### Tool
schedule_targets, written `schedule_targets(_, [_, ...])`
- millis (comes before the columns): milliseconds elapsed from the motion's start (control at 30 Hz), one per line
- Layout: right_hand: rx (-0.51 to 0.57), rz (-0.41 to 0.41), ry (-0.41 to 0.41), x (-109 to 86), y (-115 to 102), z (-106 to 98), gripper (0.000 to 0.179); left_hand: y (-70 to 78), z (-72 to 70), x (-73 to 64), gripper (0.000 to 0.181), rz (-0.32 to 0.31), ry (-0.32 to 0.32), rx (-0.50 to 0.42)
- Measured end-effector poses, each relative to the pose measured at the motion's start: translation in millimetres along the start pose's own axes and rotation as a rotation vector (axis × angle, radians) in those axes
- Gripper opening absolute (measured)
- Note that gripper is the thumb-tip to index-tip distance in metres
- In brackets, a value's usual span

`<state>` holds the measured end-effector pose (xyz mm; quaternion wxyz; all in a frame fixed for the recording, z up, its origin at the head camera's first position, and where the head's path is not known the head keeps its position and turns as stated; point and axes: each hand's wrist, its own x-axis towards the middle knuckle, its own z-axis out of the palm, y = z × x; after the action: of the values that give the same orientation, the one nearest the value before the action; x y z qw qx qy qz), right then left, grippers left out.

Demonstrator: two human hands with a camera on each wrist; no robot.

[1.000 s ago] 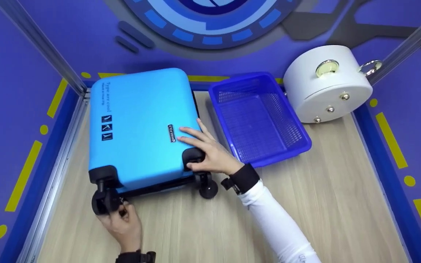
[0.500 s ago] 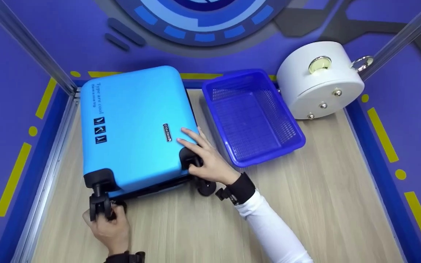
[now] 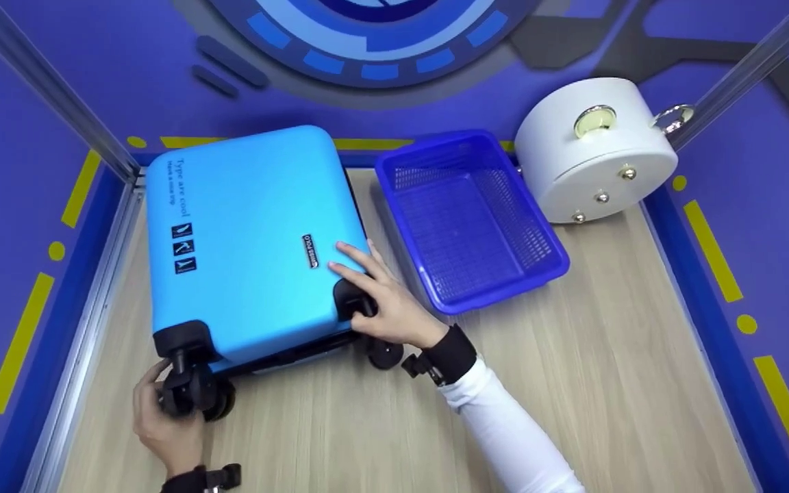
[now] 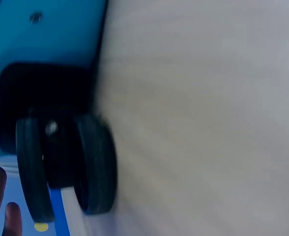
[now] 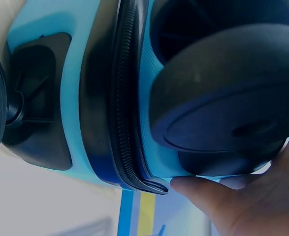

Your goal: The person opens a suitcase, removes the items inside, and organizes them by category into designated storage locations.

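Note:
A bright blue hard-shell suitcase (image 3: 251,233) lies flat on the floor in the head view, its wheeled end towards me. My left hand (image 3: 165,421) is around the twin caster wheel (image 3: 189,392) at the near left corner, partly hidden behind it. Two straight fingertips (image 4: 12,222) show beside that wheel in the left wrist view, apart from it. My right hand (image 3: 394,308) rests on the near right corner, fingers spread over the shell and thumb by the black corner guard (image 3: 350,299). Large wheels and a zipper (image 5: 126,98) fill the right wrist view.
A blue plastic basket (image 3: 463,226) stands just right of the suitcase. Beyond it, a white round case (image 3: 593,150) with metal handles leans by the back right corner. Blue walls (image 3: 31,150) enclose the wood-grain floor (image 3: 572,383) on the left, back and right.
My left hand has shifted from the inner side of the near left wheel to its outer left side, and the wheel has swivelled. My right hand stays at its corner.

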<state>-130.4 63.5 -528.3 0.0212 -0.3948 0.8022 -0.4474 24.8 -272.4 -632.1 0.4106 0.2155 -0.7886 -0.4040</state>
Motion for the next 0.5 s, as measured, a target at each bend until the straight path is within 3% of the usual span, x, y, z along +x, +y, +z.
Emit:
schedule_targets(167, [0.005,-0.006,0.006,0.7,0,0,0.088,-4.2,-4.0,16.4,0.017,-0.005,-0.065,0.033])
schedule_targets(267, [0.014,-0.021,0.024,1.1,1,0,0.087,-2.9,-3.1,30.6,0.010,-0.040,-0.109,0.047])
schedule_targets(500, [0.024,-0.022,0.028,-0.6,2,2,0.087,-9.2,1.8,56.0,0.018,-0.074,-0.188,0.057])
